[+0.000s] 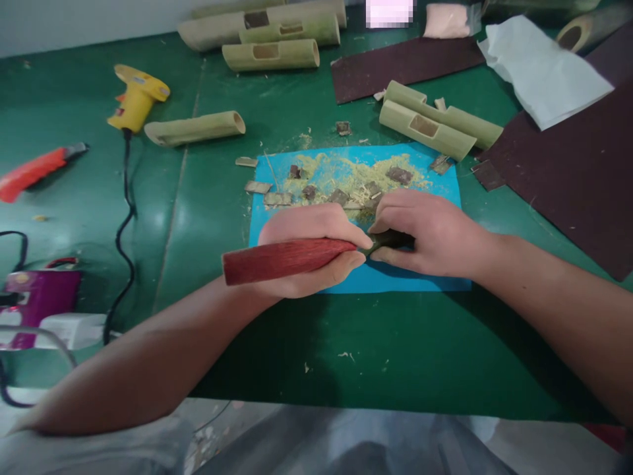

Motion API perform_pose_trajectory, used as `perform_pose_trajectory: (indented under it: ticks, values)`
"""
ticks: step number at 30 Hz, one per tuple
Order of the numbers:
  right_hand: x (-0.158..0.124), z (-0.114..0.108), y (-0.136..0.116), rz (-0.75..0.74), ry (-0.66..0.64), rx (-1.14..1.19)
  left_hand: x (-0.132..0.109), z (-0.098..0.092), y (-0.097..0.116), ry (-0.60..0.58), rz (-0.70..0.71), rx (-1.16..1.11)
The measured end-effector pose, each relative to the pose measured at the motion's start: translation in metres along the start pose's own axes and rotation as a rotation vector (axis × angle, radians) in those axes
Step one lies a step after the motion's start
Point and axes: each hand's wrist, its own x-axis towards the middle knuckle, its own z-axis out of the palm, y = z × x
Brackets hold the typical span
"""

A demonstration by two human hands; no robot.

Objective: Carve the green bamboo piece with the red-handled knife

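Across most of the frame: green tabletop, glossy, thin seam running down its left part. Pale wall at upper left, strip of littered floor along the bottom. Blue mat mid-frame, upper half strewn with yellowish dust and dark chips. Red handle is over the mat's left part, just left of center, clasped between thumb and fingers of the left hand. Long axis nearly level, rising slightly rightward: blunt butt points left, narrow end right. Right hand, right of center, pinches a dark piece between thumb and fingers, close to that narrow end; can't tell if it's one tool with the handle. Fingertips of both hands nearly meet. Bamboo tubes upper middle and upper right, yellow corded gun upper left, red cutter at left edge, purple box lower left. Brown sheet at right, white tissue upper right.
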Motion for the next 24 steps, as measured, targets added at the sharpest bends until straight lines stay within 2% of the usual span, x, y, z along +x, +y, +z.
perform_pose_trajectory:
  ticks: [3,6,13,18,24]
  values:
    - [0.0,0.0,0.0,0.006,-0.01,0.0,-0.001,0.001,0.0,0.037,-0.062,-0.066]
    - [0.0,-0.001,0.0,0.007,-0.014,-0.002,-0.004,0.001,-0.002,0.087,-0.044,-0.108]
    - [-0.001,-0.002,0.001,-0.007,-0.019,-0.002,-0.009,0.003,0.001,0.133,-0.111,-0.018]
    - [-0.001,-0.001,0.0,0.004,-0.016,0.003,-0.011,0.003,0.002,0.14,-0.099,-0.023]
    - [-0.001,-0.002,-0.001,0.021,-0.017,0.011,-0.018,0.002,-0.003,0.21,-0.1,-0.048]
